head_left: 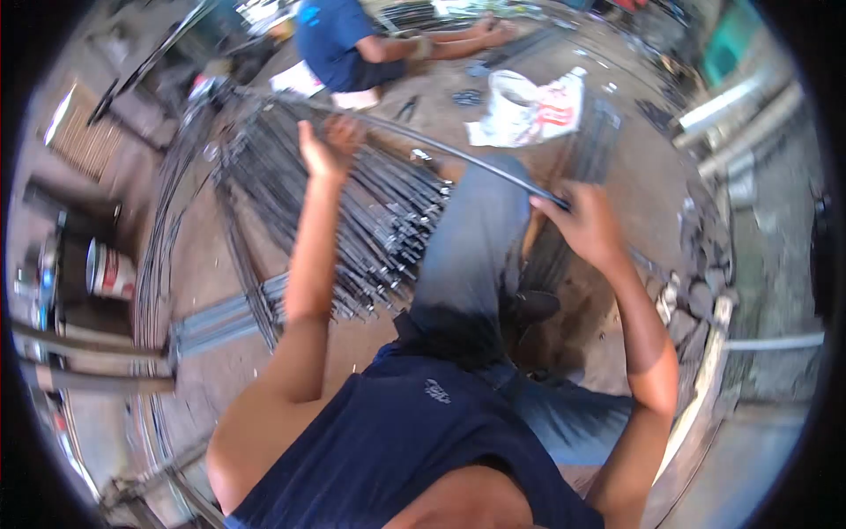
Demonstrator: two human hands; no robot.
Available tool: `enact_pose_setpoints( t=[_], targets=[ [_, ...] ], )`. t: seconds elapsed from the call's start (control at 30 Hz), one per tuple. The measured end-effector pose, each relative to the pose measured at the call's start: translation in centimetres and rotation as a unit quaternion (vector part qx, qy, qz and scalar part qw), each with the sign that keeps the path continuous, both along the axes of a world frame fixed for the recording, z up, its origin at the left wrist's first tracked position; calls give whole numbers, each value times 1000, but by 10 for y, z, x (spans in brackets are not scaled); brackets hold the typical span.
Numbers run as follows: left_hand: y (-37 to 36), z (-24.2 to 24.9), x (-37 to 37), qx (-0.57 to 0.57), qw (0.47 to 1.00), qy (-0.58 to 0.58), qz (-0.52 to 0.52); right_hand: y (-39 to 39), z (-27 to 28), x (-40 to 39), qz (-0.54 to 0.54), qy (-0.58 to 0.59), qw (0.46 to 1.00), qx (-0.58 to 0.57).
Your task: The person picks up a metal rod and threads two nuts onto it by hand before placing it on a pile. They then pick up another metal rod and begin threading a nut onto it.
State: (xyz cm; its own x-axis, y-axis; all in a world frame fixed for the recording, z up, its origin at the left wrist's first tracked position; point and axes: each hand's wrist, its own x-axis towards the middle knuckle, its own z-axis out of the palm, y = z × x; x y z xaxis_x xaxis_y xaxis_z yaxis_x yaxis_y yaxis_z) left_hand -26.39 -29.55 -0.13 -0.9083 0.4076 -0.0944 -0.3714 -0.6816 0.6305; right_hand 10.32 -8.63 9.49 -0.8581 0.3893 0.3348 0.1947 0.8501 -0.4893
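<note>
Slim dark metal rod [476, 161] — long axis 10-to-4 o'clock. My right hand [589, 222], at 2 o'clock, is closed round its lower end, hence the nearer. My left hand [326, 157], at 11, has fingers loosely spread beside the upper stretch; blurred there, so contact is probable, unconfirmed. Heap of long dark rods with bright tips [264, 167] at 10. White plastic bag with red print [520, 110] at 1 — lettering unreadable; pale shirt logo [437, 392] likewise.
</note>
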Motion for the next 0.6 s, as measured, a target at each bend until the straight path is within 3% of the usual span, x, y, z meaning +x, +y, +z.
enact_pose_setpoints(
  t=[0.07, 0.13, 0.2, 0.23, 0.33, 0.4, 0.47, 0.5, 0.57, 0.6],
  targets=[
    [10, 2, 39, 90, 995, -35, 27, -19, -6, 0, 28, -28, 998, -45],
    [15, -14, 49, 260, 963, -30, -66, -32, -15, -5, 8, -63, 991, -117],
    [21, 18, 89, 242, 966, -85, -14, -55, -15, -12, 26, -81, 982, -170],
    [21, 17, 96, 254, 962, -95, -38, -65, -15, -15, 26, -94, 970, -225],
    [9, -11, 84, 363, 918, -77, -136, -79, -26, -28, 52, -116, 969, -212],
    [0, -22, 72, 289, 950, -64, -102, -79, -29, -29, 57, -169, 957, -230],
    [-12, -45, 53, 269, 952, -94, -116, -79, -41, -17, 138, -162, 944, -251],
    [-17, -50, 45, 257, 955, -107, -104, -75, -25, -11, 133, -292, 916, -242],
    [-26, -67, 28, 227, 961, -124, -94, -52, -44, 22, 168, -322, 890, -277],
    [-31, -76, 17, 209, 964, -131, -99, -38, -61, 44, 127, -347, 863, -344]
  ],
)
